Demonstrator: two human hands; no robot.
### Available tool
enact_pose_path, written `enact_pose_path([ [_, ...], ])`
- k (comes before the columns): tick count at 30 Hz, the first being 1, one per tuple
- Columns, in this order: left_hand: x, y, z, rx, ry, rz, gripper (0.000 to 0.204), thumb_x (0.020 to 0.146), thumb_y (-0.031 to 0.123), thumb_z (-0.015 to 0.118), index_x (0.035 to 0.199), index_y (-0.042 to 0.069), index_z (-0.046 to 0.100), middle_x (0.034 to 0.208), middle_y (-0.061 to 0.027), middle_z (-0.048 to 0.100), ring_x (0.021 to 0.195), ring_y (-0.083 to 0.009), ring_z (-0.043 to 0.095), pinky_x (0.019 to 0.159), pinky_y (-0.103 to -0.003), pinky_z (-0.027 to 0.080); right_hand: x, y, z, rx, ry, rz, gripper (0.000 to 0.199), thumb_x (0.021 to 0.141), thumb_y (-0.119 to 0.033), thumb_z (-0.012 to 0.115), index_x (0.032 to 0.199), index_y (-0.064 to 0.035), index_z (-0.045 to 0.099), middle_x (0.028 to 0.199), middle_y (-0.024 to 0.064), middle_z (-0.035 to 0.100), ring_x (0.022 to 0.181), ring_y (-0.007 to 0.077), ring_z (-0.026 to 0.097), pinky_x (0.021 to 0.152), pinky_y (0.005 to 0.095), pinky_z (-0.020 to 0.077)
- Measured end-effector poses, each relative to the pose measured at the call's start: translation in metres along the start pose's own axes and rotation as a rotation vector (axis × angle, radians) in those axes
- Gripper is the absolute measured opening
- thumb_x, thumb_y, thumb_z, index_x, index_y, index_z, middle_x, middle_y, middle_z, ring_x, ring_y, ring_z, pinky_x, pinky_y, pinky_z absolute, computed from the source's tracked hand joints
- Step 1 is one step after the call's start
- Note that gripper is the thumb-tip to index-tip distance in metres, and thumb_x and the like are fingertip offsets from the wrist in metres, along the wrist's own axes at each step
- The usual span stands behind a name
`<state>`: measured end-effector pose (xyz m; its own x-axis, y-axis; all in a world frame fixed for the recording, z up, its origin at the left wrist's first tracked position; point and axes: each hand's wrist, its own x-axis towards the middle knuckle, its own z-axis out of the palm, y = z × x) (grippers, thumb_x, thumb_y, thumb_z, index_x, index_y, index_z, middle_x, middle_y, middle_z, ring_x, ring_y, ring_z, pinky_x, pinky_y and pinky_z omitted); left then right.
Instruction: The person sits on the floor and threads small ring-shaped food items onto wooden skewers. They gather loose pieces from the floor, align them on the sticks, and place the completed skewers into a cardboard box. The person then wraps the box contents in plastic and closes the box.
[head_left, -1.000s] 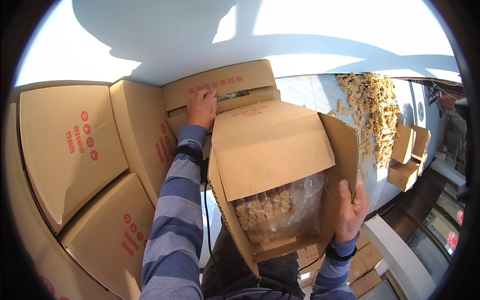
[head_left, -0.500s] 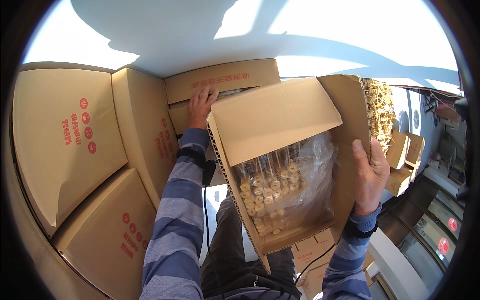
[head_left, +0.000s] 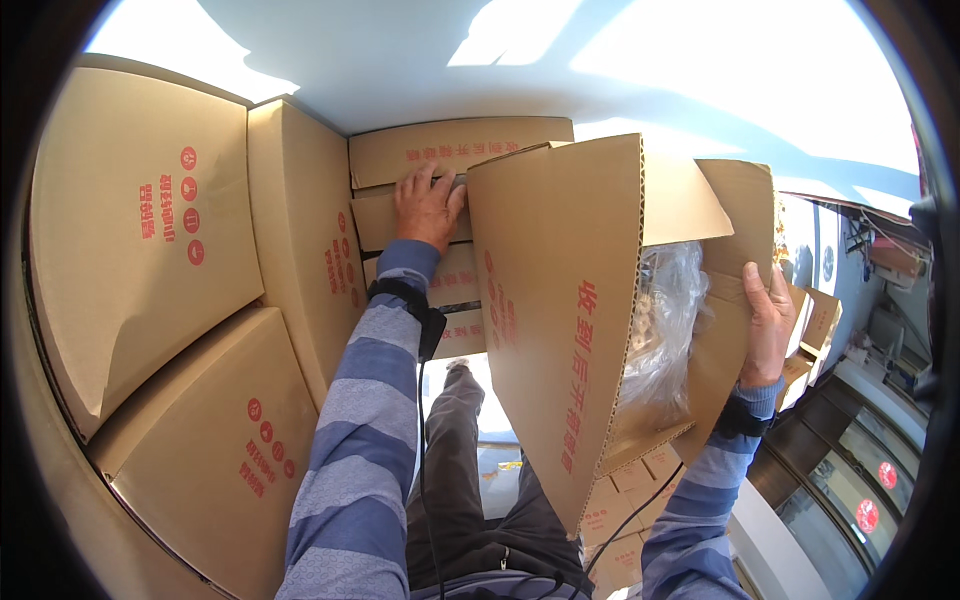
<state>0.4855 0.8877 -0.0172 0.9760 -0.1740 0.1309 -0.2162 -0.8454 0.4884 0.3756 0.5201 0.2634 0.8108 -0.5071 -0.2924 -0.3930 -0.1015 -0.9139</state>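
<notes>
A large open cardboard box (head_left: 545, 290) is tilted in front of me, its printed side toward the left and its mouth toward the right. Inside, crumpled clear plastic (head_left: 680, 320) covers pale tan pieces that show only in part. My right hand (head_left: 768, 330) grips the box's right flap, thumb on the near face and fingers behind. Just left of the tilted box, my left hand (head_left: 428, 208) lies on a stacked carton (head_left: 375, 218) beside the wall, its fingers spread and nothing held in them. Whether its thumb touches the tilted box I cannot tell.
Big closed cartons (head_left: 160, 230) are stacked along the left. Another long carton (head_left: 400, 150) lies against the white wall (head_left: 400, 70). More cartons (head_left: 625, 510) stand low behind the tilted box and at the right (head_left: 820, 320). A black cable (head_left: 420, 450) hangs from my left wrist.
The box has turned, so its printed outer side faces me and less of its contents shows. My left hand has shifted slightly right and down; my right hand still holds the flap, a little farther right.
</notes>
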Motion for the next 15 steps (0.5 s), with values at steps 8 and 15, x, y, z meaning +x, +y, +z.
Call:
enact_pose_path([
  [8, 0.004, 0.003, -0.012, -0.240, -0.114, -0.190, 0.045, 0.091, 0.011, 0.056, 0.136, 0.004, 0.057, 0.142, -0.0184, 0.051, 0.133, -0.0391, 0.045, 0.116, -0.049, 0.029, 0.033, -0.044, 0.069, -0.142, -0.104, -0.172, 0.033, 0.101, -0.019, 0.064, 0.126, 0.0022, 0.065, 0.112, 0.0045, 0.070, 0.098, 0.0086, 0.061, 0.085, 0.0239, 0.0482],
  [15, -0.014, 0.019, -0.058, -0.453, -0.084, -0.461, 0.046, 0.099, 0.021, 0.053, 0.141, 0.002, 0.051, 0.141, -0.0232, 0.052, 0.131, -0.0405, 0.049, 0.112, -0.044, 0.038, 0.041, -0.052, 0.102, -0.142, -0.196, -0.059, 0.035, 0.101, -0.024, 0.063, 0.124, 0.0028, 0.065, 0.106, 0.0034, 0.070, 0.090, 0.0084, 0.061, 0.079, 0.0232, 0.0495],
])
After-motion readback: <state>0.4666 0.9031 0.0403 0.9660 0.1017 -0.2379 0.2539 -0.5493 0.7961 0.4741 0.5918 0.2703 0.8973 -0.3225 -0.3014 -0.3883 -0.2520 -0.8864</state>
